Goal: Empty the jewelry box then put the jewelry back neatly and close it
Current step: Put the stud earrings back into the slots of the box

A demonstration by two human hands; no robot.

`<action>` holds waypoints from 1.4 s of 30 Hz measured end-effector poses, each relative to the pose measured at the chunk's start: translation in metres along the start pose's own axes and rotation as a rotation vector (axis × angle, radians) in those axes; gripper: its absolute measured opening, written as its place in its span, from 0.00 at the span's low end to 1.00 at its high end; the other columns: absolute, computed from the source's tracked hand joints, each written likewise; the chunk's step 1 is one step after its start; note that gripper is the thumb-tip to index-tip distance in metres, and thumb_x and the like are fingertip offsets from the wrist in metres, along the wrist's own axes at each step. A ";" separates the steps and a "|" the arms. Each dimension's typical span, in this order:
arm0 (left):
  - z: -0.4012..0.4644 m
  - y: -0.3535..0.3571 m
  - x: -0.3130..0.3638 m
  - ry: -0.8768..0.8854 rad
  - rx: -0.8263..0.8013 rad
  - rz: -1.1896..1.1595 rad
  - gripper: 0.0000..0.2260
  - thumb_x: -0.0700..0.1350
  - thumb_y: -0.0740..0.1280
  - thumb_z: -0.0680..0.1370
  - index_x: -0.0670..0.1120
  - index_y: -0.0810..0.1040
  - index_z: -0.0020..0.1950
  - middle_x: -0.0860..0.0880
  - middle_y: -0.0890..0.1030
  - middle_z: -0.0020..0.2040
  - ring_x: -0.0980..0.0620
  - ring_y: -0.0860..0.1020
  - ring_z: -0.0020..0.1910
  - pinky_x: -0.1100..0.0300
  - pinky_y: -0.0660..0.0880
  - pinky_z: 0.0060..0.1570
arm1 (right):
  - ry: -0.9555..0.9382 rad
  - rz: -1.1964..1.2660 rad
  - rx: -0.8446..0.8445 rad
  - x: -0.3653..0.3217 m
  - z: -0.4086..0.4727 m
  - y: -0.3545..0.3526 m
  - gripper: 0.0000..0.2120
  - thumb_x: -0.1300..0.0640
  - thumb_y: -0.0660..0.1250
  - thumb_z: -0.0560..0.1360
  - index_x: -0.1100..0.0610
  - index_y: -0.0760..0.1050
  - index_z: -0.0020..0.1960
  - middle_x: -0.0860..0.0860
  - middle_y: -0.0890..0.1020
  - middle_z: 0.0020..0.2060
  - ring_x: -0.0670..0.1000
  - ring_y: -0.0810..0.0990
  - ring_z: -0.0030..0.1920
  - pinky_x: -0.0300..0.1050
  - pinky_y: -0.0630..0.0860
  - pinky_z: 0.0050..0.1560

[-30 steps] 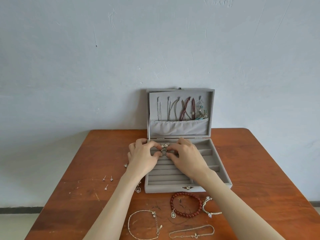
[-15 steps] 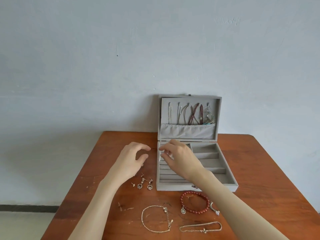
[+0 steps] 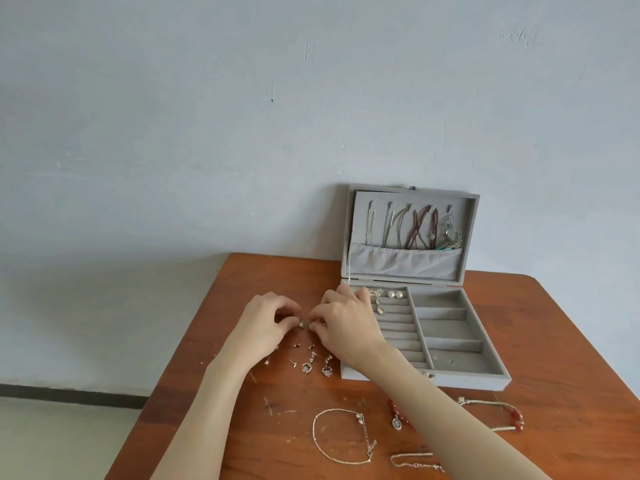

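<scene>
Grey velvet jewelry box (image 3: 446, 327) open, left hand (image 3: 263, 323) and right hand (image 3: 346, 323) pinching small silver earring (image 3: 304, 324)

No words or numbers could be read anywhere. The jewelry box (image 3: 450, 375) had no label. The wall (image 3: 242, 116) had only scratches.

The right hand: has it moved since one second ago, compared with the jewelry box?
Yes. The right hand was over the jewelry box ring rows; now it is left of the box, over the table, meeting the left hand.
</scene>
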State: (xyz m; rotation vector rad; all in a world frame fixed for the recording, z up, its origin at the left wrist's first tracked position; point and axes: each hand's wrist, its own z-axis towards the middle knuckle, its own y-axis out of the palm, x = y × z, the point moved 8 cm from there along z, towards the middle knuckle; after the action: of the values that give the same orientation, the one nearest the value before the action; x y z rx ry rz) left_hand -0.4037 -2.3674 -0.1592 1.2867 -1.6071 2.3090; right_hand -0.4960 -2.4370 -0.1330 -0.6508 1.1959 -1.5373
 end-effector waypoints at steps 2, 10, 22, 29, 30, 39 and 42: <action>-0.001 0.001 0.000 0.002 -0.002 -0.003 0.06 0.43 0.70 0.74 0.51 0.81 0.49 0.54 0.78 0.47 0.56 0.74 0.50 0.65 0.67 0.52 | 0.007 -0.007 -0.020 -0.001 0.000 0.001 0.09 0.56 0.65 0.74 0.53 0.83 0.50 0.53 0.81 0.46 0.57 0.73 0.53 0.53 0.62 0.54; -0.003 0.002 0.005 0.054 0.028 0.049 0.03 0.44 0.71 0.73 0.51 0.82 0.44 0.55 0.75 0.46 0.55 0.70 0.50 0.66 0.62 0.49 | 0.046 0.020 -0.085 0.003 0.002 0.008 0.10 0.53 0.61 0.76 0.52 0.80 0.52 0.50 0.79 0.52 0.53 0.71 0.57 0.48 0.57 0.56; -0.005 0.004 0.014 0.027 0.079 0.034 0.08 0.43 0.69 0.74 0.56 0.76 0.39 0.55 0.79 0.42 0.61 0.74 0.41 0.75 0.66 0.39 | 0.272 0.477 0.176 0.072 -0.032 -0.043 0.02 0.63 0.68 0.72 0.59 0.80 0.42 0.48 0.81 0.37 0.45 0.76 0.41 0.30 0.70 0.45; -0.002 0.011 0.068 0.168 0.137 -0.077 0.05 0.41 0.68 0.74 0.51 0.81 0.43 0.62 0.76 0.39 0.68 0.73 0.40 0.78 0.65 0.41 | 0.451 0.427 0.152 0.132 -0.048 -0.046 0.04 0.63 0.67 0.73 0.58 0.80 0.45 0.49 0.81 0.37 0.48 0.78 0.41 0.35 0.71 0.44; 0.000 0.015 0.077 0.188 0.133 -0.103 0.05 0.40 0.68 0.75 0.49 0.81 0.45 0.61 0.76 0.39 0.69 0.73 0.40 0.78 0.65 0.42 | 0.450 0.421 0.143 0.136 -0.048 -0.047 0.04 0.63 0.66 0.73 0.59 0.80 0.45 0.50 0.81 0.38 0.48 0.78 0.41 0.36 0.72 0.44; 0.030 0.074 0.122 0.133 -0.059 -0.071 0.09 0.38 0.61 0.79 0.46 0.81 0.50 0.51 0.79 0.49 0.59 0.73 0.42 0.76 0.67 0.36 | 0.319 0.239 -0.136 0.151 -0.028 -0.041 0.06 0.58 0.65 0.74 0.56 0.79 0.49 0.48 0.71 0.41 0.48 0.70 0.43 0.37 0.59 0.40; 0.041 0.083 0.118 0.069 -0.093 -0.056 0.09 0.38 0.61 0.78 0.45 0.81 0.50 0.47 0.80 0.51 0.56 0.74 0.42 0.73 0.66 0.34 | 0.269 0.228 -0.207 0.151 -0.022 -0.037 0.06 0.57 0.65 0.75 0.56 0.79 0.50 0.45 0.67 0.38 0.47 0.70 0.43 0.39 0.62 0.43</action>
State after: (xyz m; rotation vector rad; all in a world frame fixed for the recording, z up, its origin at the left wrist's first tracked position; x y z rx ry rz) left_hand -0.4954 -2.4846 -0.1413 1.2021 -1.6150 2.1929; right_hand -0.5777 -2.5707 -0.1320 -0.4303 1.5914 -1.3476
